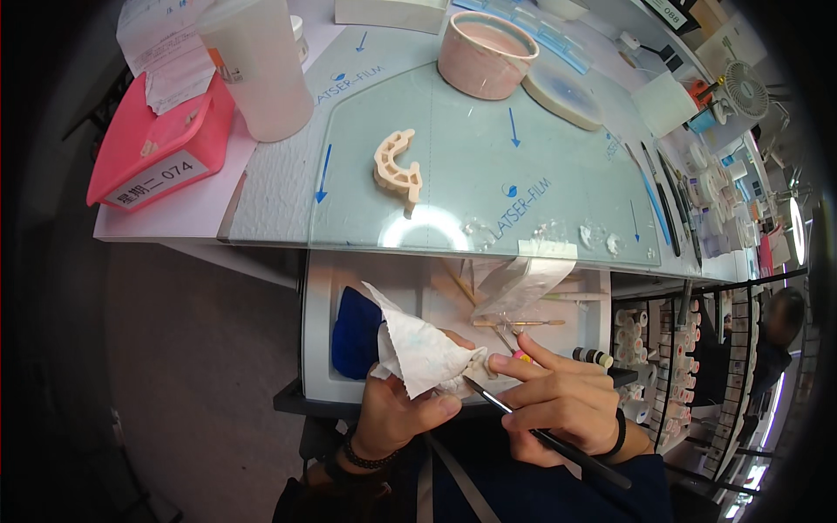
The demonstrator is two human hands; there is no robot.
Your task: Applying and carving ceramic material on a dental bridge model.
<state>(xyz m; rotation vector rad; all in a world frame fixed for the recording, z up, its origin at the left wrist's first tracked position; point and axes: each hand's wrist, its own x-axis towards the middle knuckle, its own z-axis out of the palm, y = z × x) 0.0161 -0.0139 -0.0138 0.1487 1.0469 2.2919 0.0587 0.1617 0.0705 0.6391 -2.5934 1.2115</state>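
Observation:
My left hand is closed around a crumpled white tissue, held above the open drawer. In my right hand is a thin brush with a black handle and silver ferrule, its tip at the tissue's right edge. A small beige piece shows between the tissue and my right fingers; its kind is too small to tell. Beyond the drawer, a beige horseshoe-shaped dental model rests on the glass-like worktop.
The pulled-out drawer holds a dark blue cloth, wooden-handled tools and a clear packet. A pink tray and a translucent cup stand left. Behind are a pink bowl and round lid; several brushes lie right.

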